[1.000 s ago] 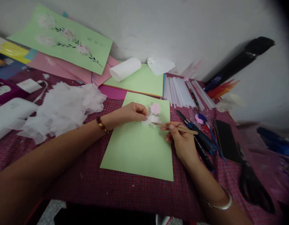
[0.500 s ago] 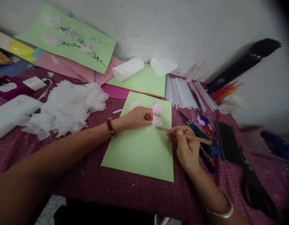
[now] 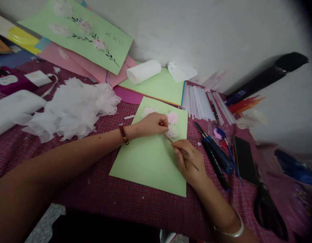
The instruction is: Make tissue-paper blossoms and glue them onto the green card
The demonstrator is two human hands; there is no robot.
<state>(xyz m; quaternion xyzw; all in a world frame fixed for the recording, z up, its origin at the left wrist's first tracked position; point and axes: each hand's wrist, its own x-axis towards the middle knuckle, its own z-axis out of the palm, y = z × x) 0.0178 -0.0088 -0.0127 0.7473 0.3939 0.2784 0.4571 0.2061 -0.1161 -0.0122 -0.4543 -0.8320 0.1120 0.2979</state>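
Observation:
A light green paper sheet lies on the red checked cloth in front of me. Near its top edge sit small tissue flowers, one pink and one white. My left hand rests curled on the sheet beside the flowers, fingertips pinched at a white tuft; what it grips, if anything, is hidden. My right hand is closed round a thin wooden stick, whose tip points at the white tuft just below the pink flower.
A heap of white tissue lies at the left, a white roll and coloured sheets at the back. Pens, white strips, a dark phone and black scissors crowd the right side.
My right hand has turned and moved left onto the sheet, swinging the stick from lying sideways to pointing up at the flowers. The left hand stays by the flowers.

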